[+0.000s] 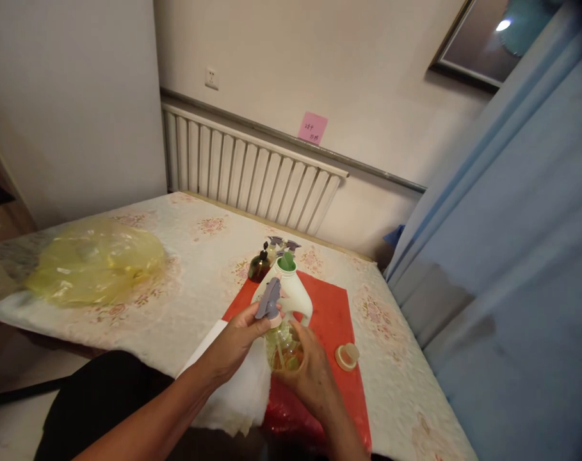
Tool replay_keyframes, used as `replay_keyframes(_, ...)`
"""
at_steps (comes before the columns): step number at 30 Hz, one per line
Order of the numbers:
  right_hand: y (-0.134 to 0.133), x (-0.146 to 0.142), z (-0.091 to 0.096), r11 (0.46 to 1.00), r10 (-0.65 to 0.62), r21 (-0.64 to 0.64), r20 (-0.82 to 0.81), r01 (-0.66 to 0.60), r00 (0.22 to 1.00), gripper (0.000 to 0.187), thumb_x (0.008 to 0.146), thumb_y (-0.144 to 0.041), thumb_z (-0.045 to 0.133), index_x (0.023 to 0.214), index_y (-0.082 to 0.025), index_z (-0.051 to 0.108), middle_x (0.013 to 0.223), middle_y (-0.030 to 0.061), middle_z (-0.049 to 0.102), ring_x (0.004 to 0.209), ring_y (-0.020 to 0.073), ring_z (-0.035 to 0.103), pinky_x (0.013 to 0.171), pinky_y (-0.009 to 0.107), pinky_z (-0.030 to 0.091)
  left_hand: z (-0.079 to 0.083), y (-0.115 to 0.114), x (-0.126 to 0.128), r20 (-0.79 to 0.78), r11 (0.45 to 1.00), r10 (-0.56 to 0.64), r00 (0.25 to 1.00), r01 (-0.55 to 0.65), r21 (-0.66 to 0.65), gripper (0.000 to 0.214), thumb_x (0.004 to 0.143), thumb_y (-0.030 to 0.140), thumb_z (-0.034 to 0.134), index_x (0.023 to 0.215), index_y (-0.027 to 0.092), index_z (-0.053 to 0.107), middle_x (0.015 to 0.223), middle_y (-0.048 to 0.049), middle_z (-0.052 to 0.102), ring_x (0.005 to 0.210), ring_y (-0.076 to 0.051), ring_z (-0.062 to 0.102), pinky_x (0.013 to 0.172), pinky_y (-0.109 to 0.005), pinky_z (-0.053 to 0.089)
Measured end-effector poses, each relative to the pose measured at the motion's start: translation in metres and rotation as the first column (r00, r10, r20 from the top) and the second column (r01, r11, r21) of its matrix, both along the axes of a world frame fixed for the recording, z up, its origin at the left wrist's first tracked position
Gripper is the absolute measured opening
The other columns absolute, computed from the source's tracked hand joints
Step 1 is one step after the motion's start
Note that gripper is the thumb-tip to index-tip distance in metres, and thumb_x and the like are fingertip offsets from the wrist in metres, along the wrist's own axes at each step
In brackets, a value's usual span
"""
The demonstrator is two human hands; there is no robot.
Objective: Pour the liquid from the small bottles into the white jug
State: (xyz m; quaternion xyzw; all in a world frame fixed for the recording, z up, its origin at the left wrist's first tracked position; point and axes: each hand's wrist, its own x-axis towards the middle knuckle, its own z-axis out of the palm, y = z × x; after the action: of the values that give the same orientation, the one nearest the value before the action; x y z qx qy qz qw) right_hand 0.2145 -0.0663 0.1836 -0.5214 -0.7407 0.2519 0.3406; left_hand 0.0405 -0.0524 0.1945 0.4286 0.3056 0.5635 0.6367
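My left hand (246, 325) grips the grey trigger spray head (270, 299) on top of a clear spray bottle (285, 349). Around the bottle's body wraps my right hand (310, 368). Some yellowish liquid shows inside the bottle. Just behind it stands a large white jug (295, 294) with a handle and an uncapped green spout (287, 261). A translucent cap (347, 356) lies to the right of my hands on a red sheet (331, 320). Below my left wrist is a white cloth or paper towel (237, 397).
A dark green pump bottle (258, 266) and more grey-headed spray bottles (283, 243) stand behind the jug. A crumpled yellow plastic bag (98, 262) lies on the left of the flowered tablecloth (209, 243). A radiator (252, 173) lines the wall; a blue curtain (502, 256) hangs at right.
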Motion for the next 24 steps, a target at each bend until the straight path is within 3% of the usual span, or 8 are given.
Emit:
replay_keyframes(7,-0.003,-0.004,-0.003,0.997,0.060,-0.040,-0.146,-0.066,0.987,0.069,0.058,-0.009,0.075,0.123,-0.024,0.060,0.115,0.0062,0.068,0.104,0.0270,0.066,0.091,0.041,0.055,-0.005,-0.003,-0.004,-0.058,0.999,-0.025,0.998,0.028,0.044,0.033,0.087,0.032,0.071,0.119,0.023,0.069,0.116,-0.0069,0.070,0.111,-0.024,0.059,0.100,-0.032,0.040)
replay_keyframes(13,-0.003,-0.003,-0.006,0.968,0.118,-0.165,-0.370,-0.190,0.922,0.091,0.049,-0.006,0.080,0.134,-0.025,0.057,0.144,0.0089,0.057,0.132,0.0306,0.054,0.108,0.047,0.045,-0.008,-0.002,-0.009,-0.021,0.993,-0.119,0.993,0.119,0.015,0.029,0.085,0.032,0.072,0.112,0.021,0.072,0.112,-0.0087,0.071,0.111,-0.026,0.060,0.102,-0.035,0.040)
replay_keyframes(18,-0.006,-0.004,-0.005,0.948,0.117,-0.209,-0.474,-0.241,0.873,0.094,0.047,-0.004,0.079,0.136,-0.024,0.056,0.148,0.0085,0.053,0.142,0.0295,0.042,0.116,0.048,0.034,-0.005,0.001,-0.014,-0.060,0.974,-0.216,0.975,0.219,0.052,0.028,0.086,0.035,0.072,0.110,0.022,0.073,0.111,-0.0088,0.071,0.111,-0.026,0.060,0.102,-0.035,0.041)
replay_keyframes(20,-0.007,-0.006,-0.004,0.947,0.097,-0.229,-0.465,-0.225,0.880,0.092,0.048,-0.005,0.079,0.135,-0.025,0.057,0.142,0.0077,0.058,0.136,0.0294,0.050,0.113,0.046,0.039,-0.005,0.001,-0.013,-0.077,0.977,-0.201,0.977,0.205,0.053,0.027,0.086,0.035,0.072,0.110,0.022,0.073,0.111,-0.0082,0.071,0.109,-0.025,0.060,0.101,-0.034,0.042)
replay_keyframes(24,-0.010,-0.007,-0.001,0.942,0.046,-0.291,-0.382,-0.168,0.923,0.078,0.049,-0.006,0.076,0.124,-0.023,0.062,0.109,0.0036,0.072,0.101,0.0268,0.068,0.087,0.040,0.056,-0.006,0.001,-0.008,-0.055,0.993,-0.121,0.991,0.121,-0.001,0.026,0.084,0.031,0.074,0.107,0.020,0.074,0.113,-0.0083,0.072,0.107,-0.025,0.062,0.097,-0.032,0.043)
